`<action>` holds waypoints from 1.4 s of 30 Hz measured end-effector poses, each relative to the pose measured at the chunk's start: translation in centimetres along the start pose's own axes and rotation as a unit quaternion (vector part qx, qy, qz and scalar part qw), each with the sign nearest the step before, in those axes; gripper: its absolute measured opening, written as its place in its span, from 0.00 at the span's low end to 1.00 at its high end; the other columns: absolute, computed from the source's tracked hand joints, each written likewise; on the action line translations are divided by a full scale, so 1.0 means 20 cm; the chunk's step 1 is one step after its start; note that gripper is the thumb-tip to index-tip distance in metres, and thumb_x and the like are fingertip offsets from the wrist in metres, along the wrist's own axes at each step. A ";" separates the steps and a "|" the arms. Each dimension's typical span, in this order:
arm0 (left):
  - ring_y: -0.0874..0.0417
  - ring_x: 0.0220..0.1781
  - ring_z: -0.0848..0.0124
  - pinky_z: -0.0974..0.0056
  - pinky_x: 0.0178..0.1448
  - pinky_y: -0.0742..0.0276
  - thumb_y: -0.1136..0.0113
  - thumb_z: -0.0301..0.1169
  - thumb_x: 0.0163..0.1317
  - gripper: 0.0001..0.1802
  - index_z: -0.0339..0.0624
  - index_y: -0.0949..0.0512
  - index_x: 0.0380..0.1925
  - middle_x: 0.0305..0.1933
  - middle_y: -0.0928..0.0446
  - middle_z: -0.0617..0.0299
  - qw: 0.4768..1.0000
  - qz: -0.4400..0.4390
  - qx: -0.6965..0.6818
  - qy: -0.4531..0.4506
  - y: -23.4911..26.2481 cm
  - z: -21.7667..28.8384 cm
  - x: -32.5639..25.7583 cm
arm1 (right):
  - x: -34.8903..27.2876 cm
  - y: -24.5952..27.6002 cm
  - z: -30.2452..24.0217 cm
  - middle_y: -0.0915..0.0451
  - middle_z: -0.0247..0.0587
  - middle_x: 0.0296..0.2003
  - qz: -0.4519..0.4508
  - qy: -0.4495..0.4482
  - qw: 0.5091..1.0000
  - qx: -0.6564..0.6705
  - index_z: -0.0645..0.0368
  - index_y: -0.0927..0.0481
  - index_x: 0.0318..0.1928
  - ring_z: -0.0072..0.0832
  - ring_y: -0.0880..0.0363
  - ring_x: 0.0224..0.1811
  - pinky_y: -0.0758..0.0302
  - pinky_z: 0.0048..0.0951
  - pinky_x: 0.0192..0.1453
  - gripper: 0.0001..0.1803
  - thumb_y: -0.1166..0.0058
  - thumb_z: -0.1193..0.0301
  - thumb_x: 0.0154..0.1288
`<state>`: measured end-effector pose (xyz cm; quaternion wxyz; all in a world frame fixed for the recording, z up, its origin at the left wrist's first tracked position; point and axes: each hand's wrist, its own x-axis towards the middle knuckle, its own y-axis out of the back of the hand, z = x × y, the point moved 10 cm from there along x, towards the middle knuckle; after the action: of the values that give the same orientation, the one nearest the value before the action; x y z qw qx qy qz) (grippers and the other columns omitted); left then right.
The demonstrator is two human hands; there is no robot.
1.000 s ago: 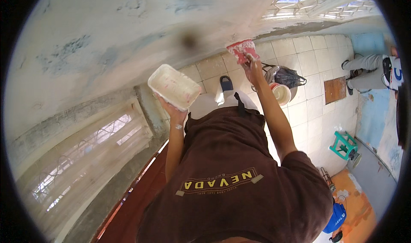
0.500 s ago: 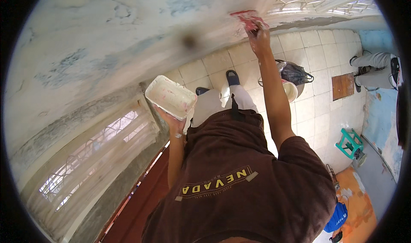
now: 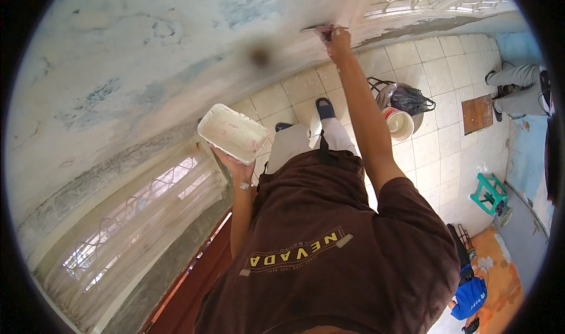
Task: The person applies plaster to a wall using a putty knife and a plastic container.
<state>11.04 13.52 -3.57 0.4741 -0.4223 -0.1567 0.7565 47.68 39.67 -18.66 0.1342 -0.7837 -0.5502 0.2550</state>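
Note:
My left hand grips a white rectangular plastic tub from below and its near side. Inside the tub are smears of off-white paste with faint pink marks. My right arm reaches far forward, and my right hand is closed around a putty scraper, seen nearly edge-on. The scraper lies at the patchy white and blue wall, just beside the window corner. Whether its edge touches the wall I cannot tell.
A paste-lined bucket and a black plastic bag stand on the tiled floor. Farther right are a green stool, a brown square panel and another person's legs. A curtained window lies left.
My right hand has moved left along the wall with the scraper, which has turned from showing its red face to nearly edge-on. My left hand and the tub have barely moved.

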 end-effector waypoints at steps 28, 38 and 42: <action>0.30 0.70 0.55 0.35 0.70 0.32 0.59 0.66 0.68 0.38 0.54 0.35 0.69 0.68 0.31 0.61 0.999 -0.010 0.005 0.042 0.00 -0.10 0.10 | -0.58 0.10 0.48 0.16 0.51 0.44 0.138 -0.250 0.957 0.047 0.68 0.20 0.53 0.37 0.16 0.47 0.18 0.38 0.51 0.16 0.54 0.79 0.69; 0.28 0.68 0.54 0.37 0.70 0.32 0.58 0.66 0.67 0.39 0.53 0.35 0.68 0.67 0.29 0.61 0.999 0.004 0.028 0.020 -0.02 -0.08 0.06 | -0.22 -0.02 -0.46 0.17 0.53 0.44 0.003 0.018 0.996 -0.089 0.74 0.24 0.50 0.34 0.15 0.48 0.17 0.29 0.49 0.15 0.60 0.74 0.74; 0.28 0.68 0.55 0.39 0.70 0.32 0.58 0.66 0.67 0.39 0.53 0.35 0.68 0.66 0.29 0.61 0.999 0.019 0.031 0.013 -0.01 -0.07 0.05 | -0.28 0.17 -0.24 0.17 0.52 0.43 0.027 -0.058 0.948 0.312 0.70 0.24 0.48 0.31 0.16 0.48 0.17 0.28 0.51 0.13 0.62 0.78 0.72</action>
<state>12.11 14.25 -4.81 0.4744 -0.4203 -0.1185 0.7644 51.62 33.52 -14.89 0.3331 -0.7009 -0.4286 0.4626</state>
